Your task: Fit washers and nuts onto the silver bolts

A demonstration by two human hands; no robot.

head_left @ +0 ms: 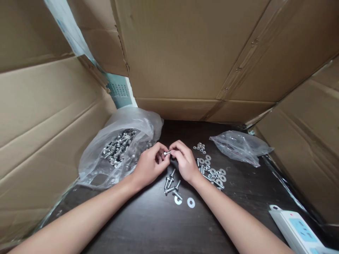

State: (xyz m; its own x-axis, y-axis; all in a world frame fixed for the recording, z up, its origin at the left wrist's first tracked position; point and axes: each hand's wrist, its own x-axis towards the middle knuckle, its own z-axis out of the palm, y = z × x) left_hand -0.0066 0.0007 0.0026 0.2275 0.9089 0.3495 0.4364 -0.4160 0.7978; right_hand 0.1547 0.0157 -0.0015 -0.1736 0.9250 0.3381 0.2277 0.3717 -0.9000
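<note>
Between my two hands is a small silver bolt (166, 153), held level above the table. My left hand (151, 163) pinches its head end with thumb and fingers. At the other end, the fingertips of my right hand (184, 160) close around the shank; whether a nut or washer is there is hidden. Just below my hands lie several bolts (171, 181) in a loose group. Two flat washers, one partly under a bolt and one bare washer (191, 203), rest nearer to me. Right of my right hand is a spread of washers and bolts (212, 173).
An open clear plastic bag (90, 162) full of assembled bolts stands at the left. Small nuts (200, 147) lie behind the washers. A flat plastic bag (241, 144) is at the back right, a white power strip (293, 225) at the front right. Cardboard walls (190, 53) surround the dark table (137, 225).
</note>
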